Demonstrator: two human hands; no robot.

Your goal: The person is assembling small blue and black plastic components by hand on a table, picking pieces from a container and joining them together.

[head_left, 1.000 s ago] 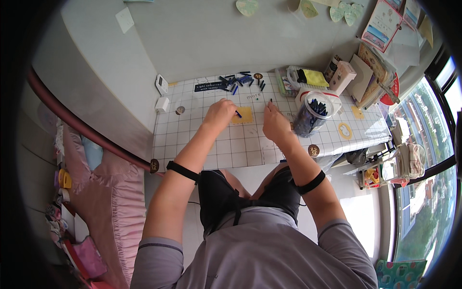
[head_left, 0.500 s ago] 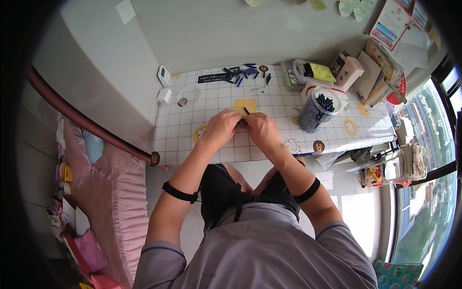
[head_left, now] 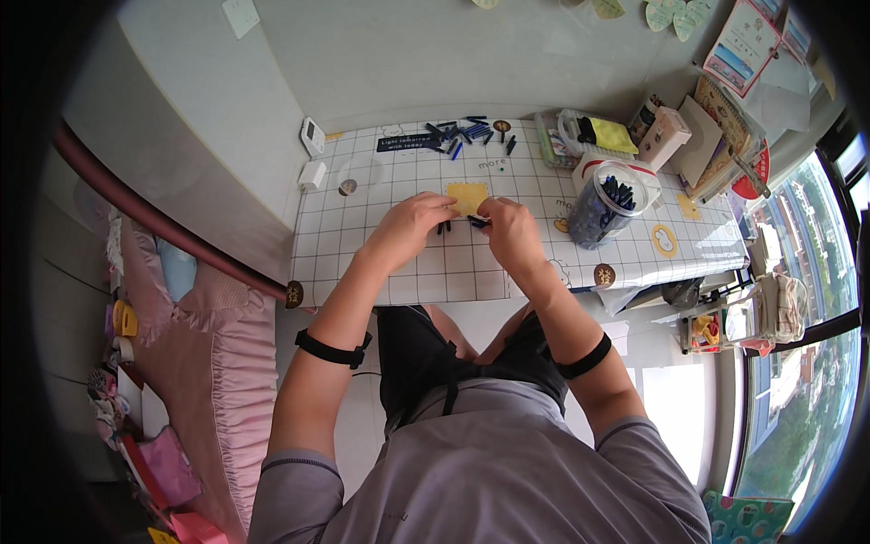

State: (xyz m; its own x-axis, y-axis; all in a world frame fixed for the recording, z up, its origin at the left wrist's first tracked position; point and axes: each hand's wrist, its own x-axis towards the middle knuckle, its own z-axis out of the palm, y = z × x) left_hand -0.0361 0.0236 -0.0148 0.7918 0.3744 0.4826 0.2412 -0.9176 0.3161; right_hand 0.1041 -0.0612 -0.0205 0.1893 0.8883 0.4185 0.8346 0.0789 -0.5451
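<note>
Over the near middle of the table, my left hand (head_left: 412, 222) is closed in a pinch. Two short dark stick-like pieces (head_left: 444, 227) poke out just below its fingertips. My right hand (head_left: 515, 234), a little apart from it, has thumb and fingers pinched at another dark stick-like piece (head_left: 478, 221). The pieces are too small to tell their kind, and the fingers partly hide them. Between the hands and just beyond them is a yellow square (head_left: 468, 197) on the tablecloth. At the far side lies a loose pile of short dark blue sticks (head_left: 471, 133).
A clear jar (head_left: 596, 218) with many similar dark sticks stands to the right. Behind it are a plastic box (head_left: 555, 145), a pink box (head_left: 663, 136) and books (head_left: 725, 127). A white device (head_left: 312, 136) sits by the left wall. The table's front edge (head_left: 426, 302) is near my legs.
My hands were together around a dark stick; they have moved apart, left and right. Dark pieces now show at both hands. The view has shifted slightly.
</note>
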